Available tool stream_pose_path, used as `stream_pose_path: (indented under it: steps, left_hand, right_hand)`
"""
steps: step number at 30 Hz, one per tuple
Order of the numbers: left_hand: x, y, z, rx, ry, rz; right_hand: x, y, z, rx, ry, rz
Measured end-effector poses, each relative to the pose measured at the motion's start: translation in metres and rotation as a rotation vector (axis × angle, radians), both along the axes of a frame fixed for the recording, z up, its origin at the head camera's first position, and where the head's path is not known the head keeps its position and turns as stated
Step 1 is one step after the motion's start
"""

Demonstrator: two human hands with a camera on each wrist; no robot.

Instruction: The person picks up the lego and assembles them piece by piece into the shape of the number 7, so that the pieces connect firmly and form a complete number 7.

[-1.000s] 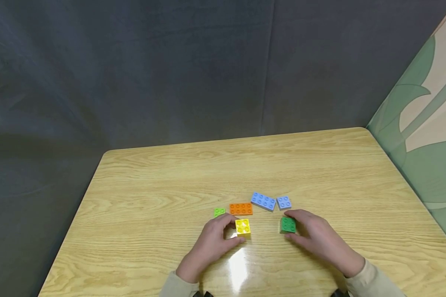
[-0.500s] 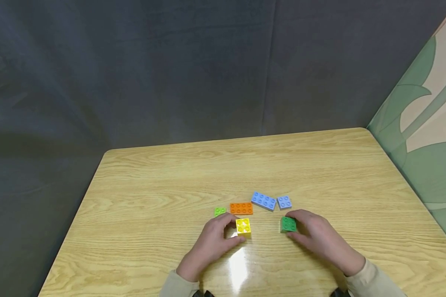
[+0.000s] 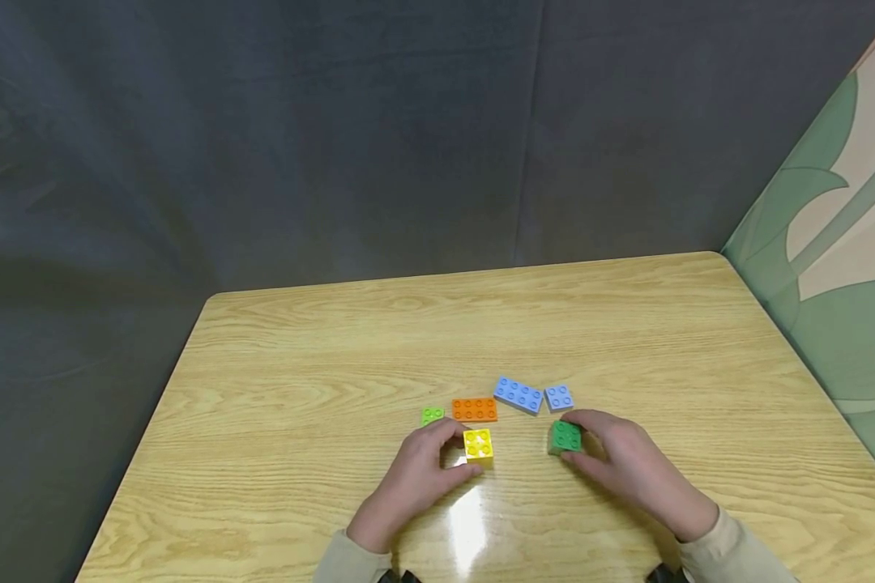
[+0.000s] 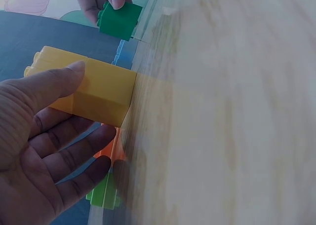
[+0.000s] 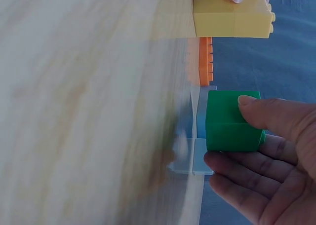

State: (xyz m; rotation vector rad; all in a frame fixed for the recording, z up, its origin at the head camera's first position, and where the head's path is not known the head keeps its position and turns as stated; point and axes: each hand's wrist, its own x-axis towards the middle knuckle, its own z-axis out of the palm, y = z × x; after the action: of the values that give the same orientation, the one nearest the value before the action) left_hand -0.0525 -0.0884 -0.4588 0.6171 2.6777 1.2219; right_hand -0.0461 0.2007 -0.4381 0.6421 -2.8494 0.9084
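Head view has the yellow stack, two bricks high by its seam, standing on the table near the person, in the pinch of the left hand. To its right, well apart, the right hand pinches a green brick; both wrist views show that one slightly tilted and just clear of the tabletop. I'd call the step in hand a carry of the green brick while the yellow stack is steadied. The next move, I think, calls for levelling the green brick and a firm left hold. Beyond the left hand lies a light green brick, with an orange brick just right of it; farther right come a long blue brick and a small blue brick. Dark cloth hangs behind the far edge.
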Motion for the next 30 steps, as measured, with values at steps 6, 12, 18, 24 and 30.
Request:
stream_pose_path:
  steps: [6,12,18,24,30]
  left_hand:
    - [0.0,0.0,0.001,-0.002,-0.001,0.001]
    - [0.0,0.0,0.001,-0.008,-0.014,0.002]
    - [0.0,0.001,0.002,-0.014,-0.025,0.003]
    - [0.001,0.001,0.002,-0.018,-0.027,0.004]
    - [0.0,0.001,0.002,-0.015,-0.024,0.004]
  right_hand:
    - [0.0,-0.001,0.006,-0.017,-0.04,-0.016]
    - [0.0,-0.003,0.01,-0.025,-0.022,-0.014]
    - [-0.001,-0.006,0.013,-0.036,0.002,-0.008]
    - [-0.002,-0.009,0.018,-0.052,0.02,0.003]
    - [-0.003,-0.013,0.021,-0.071,0.039,0.016]
